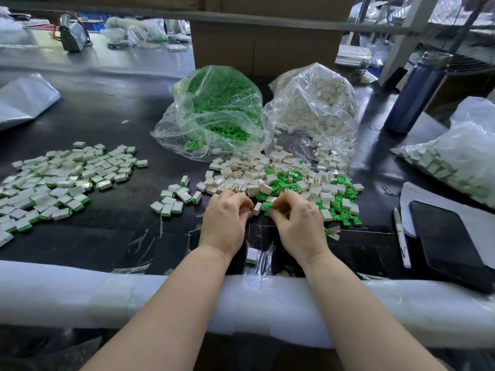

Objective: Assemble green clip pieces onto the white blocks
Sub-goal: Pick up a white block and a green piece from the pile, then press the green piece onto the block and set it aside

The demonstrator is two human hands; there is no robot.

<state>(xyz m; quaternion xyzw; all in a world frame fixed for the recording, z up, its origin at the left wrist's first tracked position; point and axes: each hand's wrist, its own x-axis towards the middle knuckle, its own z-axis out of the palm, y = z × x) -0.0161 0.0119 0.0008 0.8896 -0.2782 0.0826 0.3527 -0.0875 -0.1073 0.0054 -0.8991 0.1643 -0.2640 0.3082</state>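
Note:
My left hand (227,218) has its fingers curled at a white block (257,208) on the black table. My right hand (294,218) pinches a green clip piece (267,206) right beside that block. Behind both hands lies a loose heap of white blocks (267,167) mixed with green clips (344,207). Several assembled blocks with green edges (174,202) sit just left of my left hand, and a large spread of them (61,178) covers the table's left side. One assembled block (251,255) lies between my wrists.
Two open plastic bags stand at the back, one of green clips (214,108), one of white blocks (316,103). A blue bottle (412,95), a bag of blocks (455,156), a pen (400,236) and a dark tablet (450,236) are right. A padded edge (80,287) lines the front.

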